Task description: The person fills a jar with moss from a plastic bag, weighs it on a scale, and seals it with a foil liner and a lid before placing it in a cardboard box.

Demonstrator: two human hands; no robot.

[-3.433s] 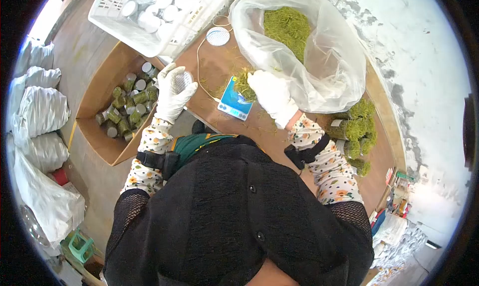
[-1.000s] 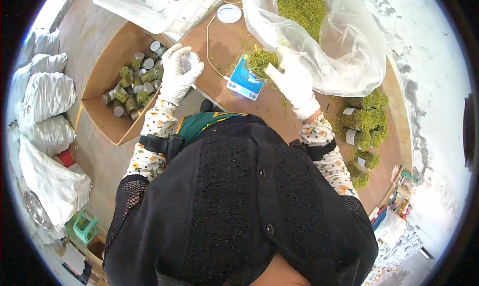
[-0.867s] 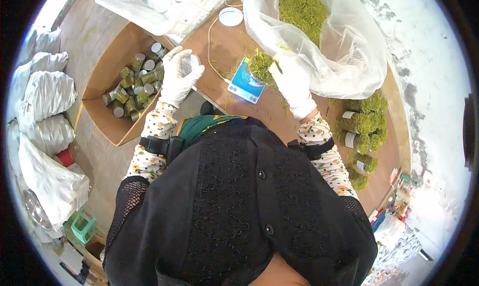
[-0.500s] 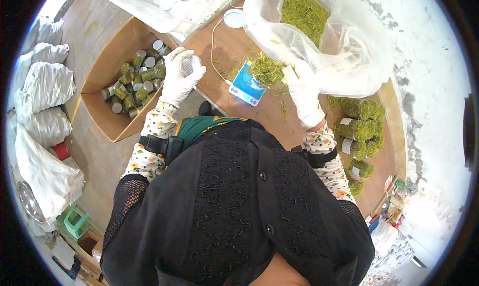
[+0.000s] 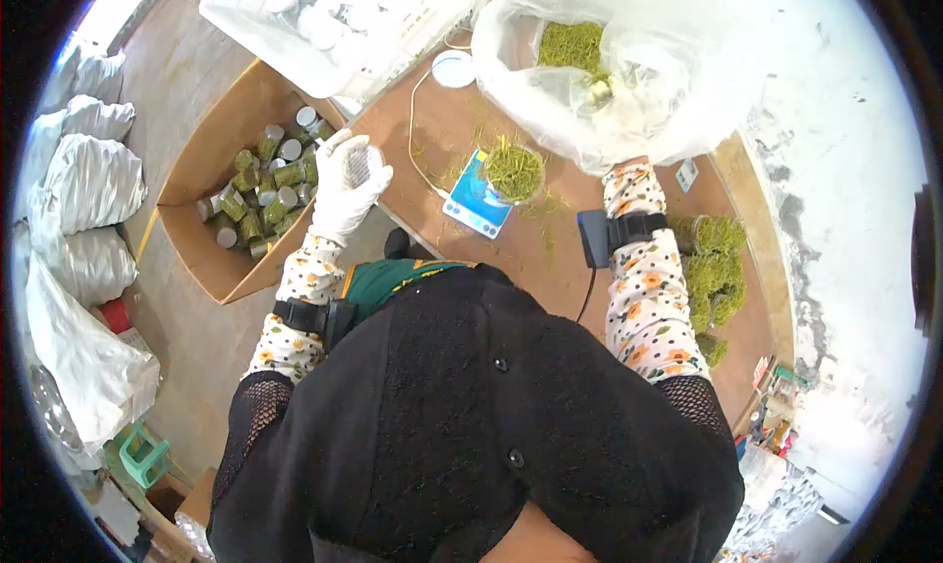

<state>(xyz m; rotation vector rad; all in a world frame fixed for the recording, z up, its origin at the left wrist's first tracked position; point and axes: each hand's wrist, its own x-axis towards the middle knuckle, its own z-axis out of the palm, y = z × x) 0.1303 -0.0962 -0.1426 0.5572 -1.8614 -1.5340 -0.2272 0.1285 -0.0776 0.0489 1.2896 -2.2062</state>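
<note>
My left hand point(image 5: 346, 192), in a white glove, is closed round a round whitish lid point(image 5: 362, 165) beside the cardboard box. My right hand point(image 5: 629, 111), also gloved, reaches inside the clear plastic bag point(image 5: 530, 96); the plastic blurs its fingers, and I cannot tell what they hold. Green dried strands point(image 5: 573, 47) lie in the bag beyond that hand. Between my hands, a jar heaped with green strands point(image 5: 514, 172) stands on a blue scale point(image 5: 476, 201).
The cardboard box point(image 5: 187, 185) at left holds several filled jars point(image 5: 288, 174). A white crate point(image 5: 388, 42) of lids stands behind it. Several filled jars point(image 5: 715, 278) line the right of the brown table point(image 5: 550, 293). A round white lid point(image 5: 454, 69) and cable lie near the scale.
My right hand has moved from beside the jar up and right into the bag. The jar on the scale is now uncovered to view. My left hand still holds the lid.
</note>
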